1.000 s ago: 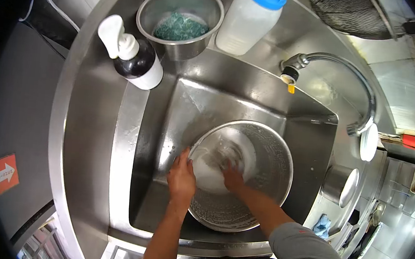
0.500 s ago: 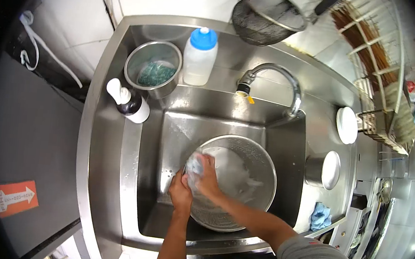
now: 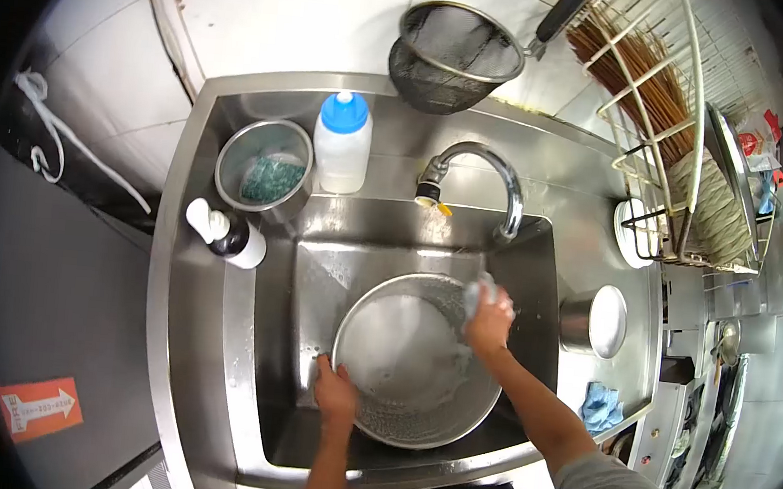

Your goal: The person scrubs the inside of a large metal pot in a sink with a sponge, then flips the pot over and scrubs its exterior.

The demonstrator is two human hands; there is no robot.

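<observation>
A large round metal basin [image 3: 406, 423] with whitish suds inside stands in the sink [image 3: 314, 280]. My left hand [image 3: 335, 390] holds the basin's left rim, thumb toward the inside and fingers on the outer side. At the upper right rim is my right hand [image 3: 491, 322], its fingers closed on a pale grey-blue sponge or cloth [image 3: 474, 300]. Motion blurs that piece, so its exact kind is unclear. It lies against the rim, partly covered by my fingers.
Behind the sink curves a faucet [image 3: 483, 150]. On the left are a white bottle with blue cap [image 3: 342, 152], a metal pot [image 3: 223, 169] holding a green scouring pad [image 3: 272, 180], and a pump bottle [image 3: 241, 241]. To the right sit a metal container [image 3: 580, 322] and a blue cloth [image 3: 602, 407].
My right hand has carried the pale sponge or cloth from the basin's left rim to its upper right rim. My left hand stays at the left rim. The camera view has shifted.
</observation>
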